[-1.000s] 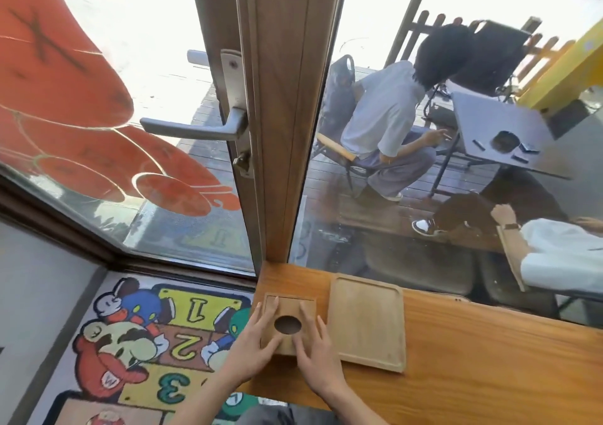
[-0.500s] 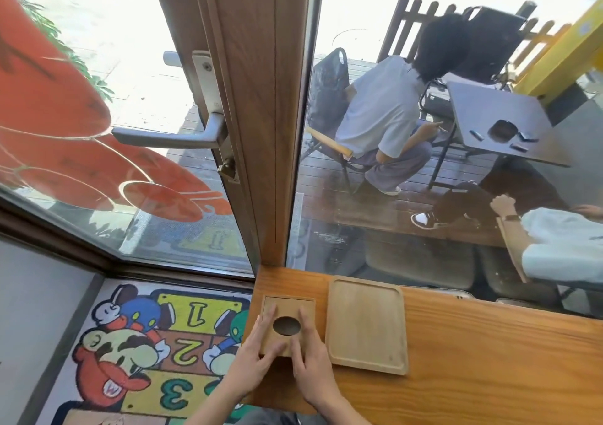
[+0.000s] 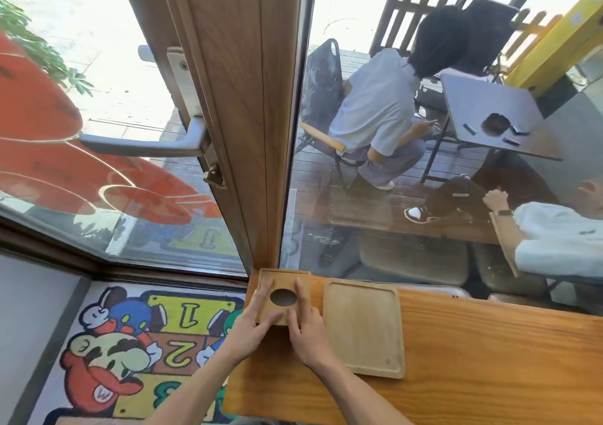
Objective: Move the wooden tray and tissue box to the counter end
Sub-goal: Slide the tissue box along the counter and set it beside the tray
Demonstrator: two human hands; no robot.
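Note:
The wooden tissue box (image 3: 283,279), square with an oval hole in its top, stands at the far left corner of the wooden counter (image 3: 473,359), against the window frame. My left hand (image 3: 253,323) lies on its left side and top. My right hand (image 3: 305,328) lies on its right side, fingers stretched over the lid. Both hands press on the box from either side. The flat wooden tray (image 3: 363,326) rests on the counter just to the right of the box, untouched.
A wooden door post (image 3: 257,114) with a metal handle (image 3: 143,144) rises behind the box. Window glass (image 3: 424,229) runs along the counter's far edge. A cartoon floor mat (image 3: 130,343) lies below the counter's left end. People sit outside.
The tissue box has slid away from me, from mid-counter to the back corner against the post, with both hands on it. The tray has stayed in place.

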